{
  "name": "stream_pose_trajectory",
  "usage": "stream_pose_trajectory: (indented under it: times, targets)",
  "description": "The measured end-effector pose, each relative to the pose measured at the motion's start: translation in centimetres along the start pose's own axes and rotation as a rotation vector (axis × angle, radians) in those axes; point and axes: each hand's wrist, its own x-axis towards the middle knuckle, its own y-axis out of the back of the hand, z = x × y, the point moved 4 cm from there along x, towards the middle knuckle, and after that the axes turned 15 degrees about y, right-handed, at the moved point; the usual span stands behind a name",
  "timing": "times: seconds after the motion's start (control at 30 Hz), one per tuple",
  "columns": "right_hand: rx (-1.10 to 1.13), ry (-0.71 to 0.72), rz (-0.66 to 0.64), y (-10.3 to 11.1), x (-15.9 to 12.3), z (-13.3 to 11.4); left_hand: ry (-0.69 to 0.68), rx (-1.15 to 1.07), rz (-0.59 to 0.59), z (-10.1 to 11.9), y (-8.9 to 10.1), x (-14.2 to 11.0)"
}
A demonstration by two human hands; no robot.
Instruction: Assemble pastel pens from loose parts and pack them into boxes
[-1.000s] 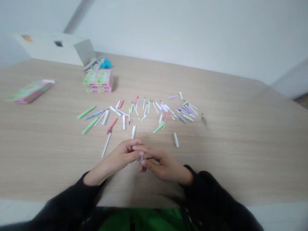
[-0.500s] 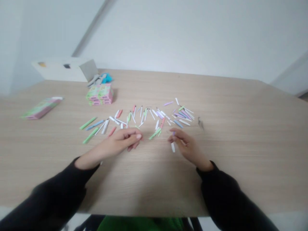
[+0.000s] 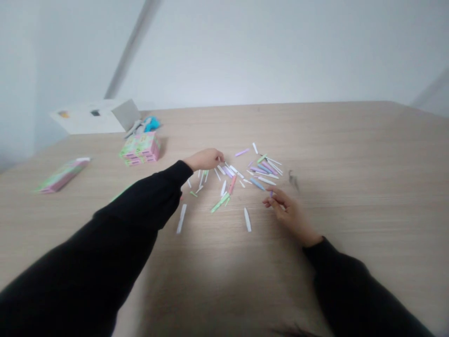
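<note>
My left hand (image 3: 206, 159) reaches over the far side of the scattered pen parts, fingertips pinched; what they hold, if anything, is too small to make out. My right hand (image 3: 288, 213) is at the right, thumb and fingers closed around a small purple piece (image 3: 271, 193). Before it lies a blue pen barrel (image 3: 257, 184). A white tapered pen part (image 3: 247, 219) and a white tube (image 3: 181, 218) lie apart at the front. A red barrel (image 3: 232, 184) and a green barrel (image 3: 220, 203) lie in the middle. My left sleeve hides the parts at the left.
Stacked pink-and-green boxes (image 3: 140, 149) stand at the back left, near blue-and-grey items (image 3: 150, 124) and a white box (image 3: 94, 119). Another pink-and-green package (image 3: 65, 175) lies far left. A small dark clip-like object (image 3: 292, 178) lies right of the parts.
My left hand has moved forward and right to the far parts. My right hand has shifted right, and a white pen part now lies on the table left of it.
</note>
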Motion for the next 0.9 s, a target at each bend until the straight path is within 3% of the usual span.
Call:
stream_pose_trajectory:
  times: [0.17, 0.33, 0.53, 0.63, 0.73, 0.83, 0.9]
  targets:
    - [-0.108, 0.049, -0.046, 0.0, -0.3, -1.0, 0.052, 0.045, 0.057, 2.0, -0.2, 5.5]
    - [-0.171, 0.169, -0.075, 0.2, -0.4, -2.4, 0.099, 0.054, 0.059, 4.7, -2.2, 11.1]
    - [-0.230, 0.228, -0.052, 0.8, -0.6, -3.0, 0.128, 0.013, 0.067, 7.6, -5.1, 14.1]
    - [-0.248, 0.242, -0.055, 0.9, -0.6, -3.2, 0.105, -0.040, 0.100, 8.2, -4.7, 14.0]
    - [-0.244, 0.242, -0.039, 1.2, -0.5, -3.4, 0.061, -0.117, 0.139, 8.4, -2.3, 12.4]
    - [-0.181, 0.198, 0.029, 1.7, -0.3, -3.4, -0.012, -0.258, 0.114, 8.1, 0.5, 7.8]
    - [-0.105, 0.147, 0.088, 2.1, -0.2, -3.4, -0.080, -0.648, -0.020, 7.4, 1.6, 2.9]
